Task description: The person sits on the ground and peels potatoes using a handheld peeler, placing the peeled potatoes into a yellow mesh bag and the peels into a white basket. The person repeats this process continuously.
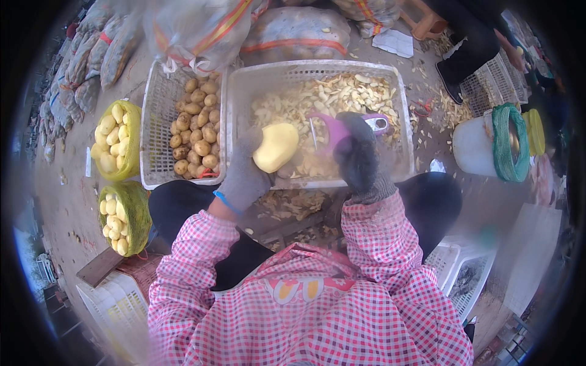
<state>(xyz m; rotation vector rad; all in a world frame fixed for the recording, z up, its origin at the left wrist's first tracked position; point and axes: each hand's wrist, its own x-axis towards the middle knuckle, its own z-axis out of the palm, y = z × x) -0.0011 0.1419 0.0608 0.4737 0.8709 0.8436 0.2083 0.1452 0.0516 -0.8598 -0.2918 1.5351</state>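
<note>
My left hand point(247, 167), in a grey knit glove, grips a peeled potato point(276, 147) with smooth yellow flesh. Just to its right, my right hand point(358, 153) in a darker, stained glove is closed around a purple peeler point(326, 132). The peeler's metal blade points toward the potato but stands apart from it. Both hands are above a white plastic crate point(238, 98) holding many potato peelings point(352, 94). Left of it, unpeeled brown potatoes point(197, 121) fill part of a second white perforated crate point(153, 137).
Yellow point(132, 160) and olive point(137, 219) mesh bags of peeled potatoes stand at the left. Full sacks point(293, 32) lie beyond the crates. A white bucket point(474, 146) with green netting is at the right. Another person's leg point(467, 59) shows at the upper right.
</note>
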